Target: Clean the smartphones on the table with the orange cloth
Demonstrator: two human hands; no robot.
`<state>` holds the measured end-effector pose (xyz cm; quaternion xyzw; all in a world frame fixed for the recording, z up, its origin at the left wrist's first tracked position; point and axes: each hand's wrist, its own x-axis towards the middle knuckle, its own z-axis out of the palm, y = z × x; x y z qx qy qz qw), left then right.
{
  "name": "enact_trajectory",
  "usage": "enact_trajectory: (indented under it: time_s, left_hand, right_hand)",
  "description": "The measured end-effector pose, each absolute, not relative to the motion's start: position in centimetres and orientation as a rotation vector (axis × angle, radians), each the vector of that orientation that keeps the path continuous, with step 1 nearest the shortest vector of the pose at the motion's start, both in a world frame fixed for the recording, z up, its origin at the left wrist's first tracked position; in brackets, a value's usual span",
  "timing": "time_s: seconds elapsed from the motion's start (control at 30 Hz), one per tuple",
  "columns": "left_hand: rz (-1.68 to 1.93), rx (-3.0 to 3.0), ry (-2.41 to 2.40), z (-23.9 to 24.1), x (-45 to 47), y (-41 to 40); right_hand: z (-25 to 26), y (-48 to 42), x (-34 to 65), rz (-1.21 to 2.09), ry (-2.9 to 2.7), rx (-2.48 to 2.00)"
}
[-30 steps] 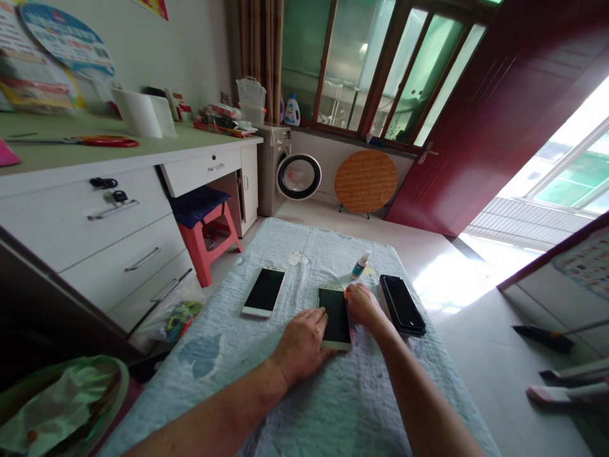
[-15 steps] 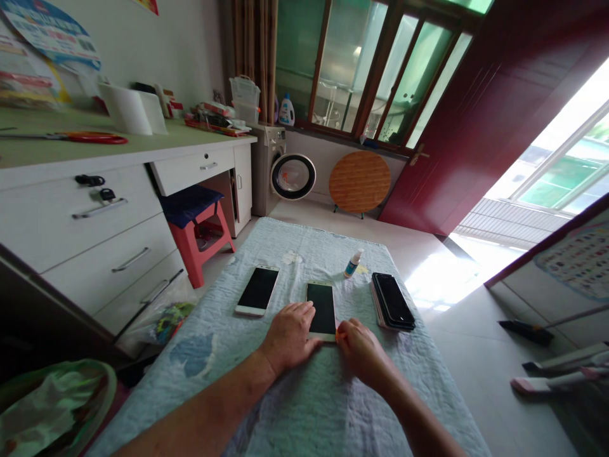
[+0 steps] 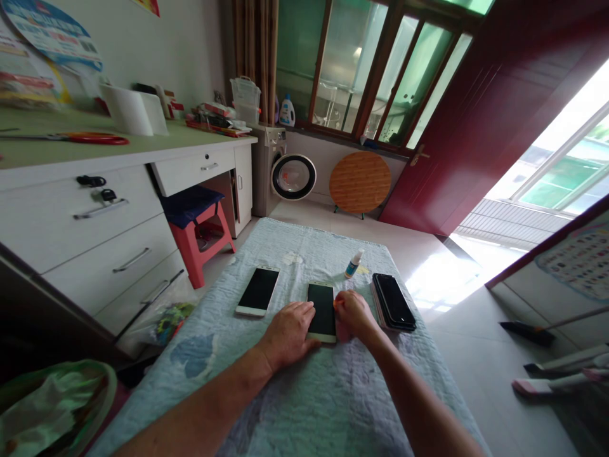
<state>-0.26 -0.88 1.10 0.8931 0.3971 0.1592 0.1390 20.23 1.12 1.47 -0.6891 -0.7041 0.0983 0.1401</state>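
The phone (image 3: 322,311) is a slim slab with a pale rim and a dark screen; it lies flat, face up, on the light blue quilted cloth (image 3: 309,241), its long sides running away from the person, its left side partly covered by the left hand (image 3: 289,330); a small orange piece (image 3: 338,303) shows at the fingertips of the right hand (image 3: 355,314), by the phone's right edge, its full shape hidden.

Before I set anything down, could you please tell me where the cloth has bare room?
The cloth is bare between the forearms and beyond the left phone, left of the small bottle. It's crowded at the middle phone: left hand on it, right hand at its edge.
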Motion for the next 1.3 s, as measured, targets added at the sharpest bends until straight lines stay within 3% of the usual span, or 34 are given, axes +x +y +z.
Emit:
enact_trajectory:
  time_s: [0.4, 0.87, 1.3]
  left_hand:
    - [0.423, 2.563, 1.164, 1.7, -0.3, -1.1]
    - [0.411, 2.537, 1.196, 2.5, 0.0, -1.4]
    - [0.457, 2.496, 1.134, 2.3, -0.4, -1.2]
  right_hand:
    - [1.2, 8.0, 20.4, 0.305, -2.111, -2.020]
    - [2.2, 10.4, 16.4, 0.379, -2.483, -1.835]
    - [1.5, 8.8, 17.9, 0.314, -2.324, -1.750]
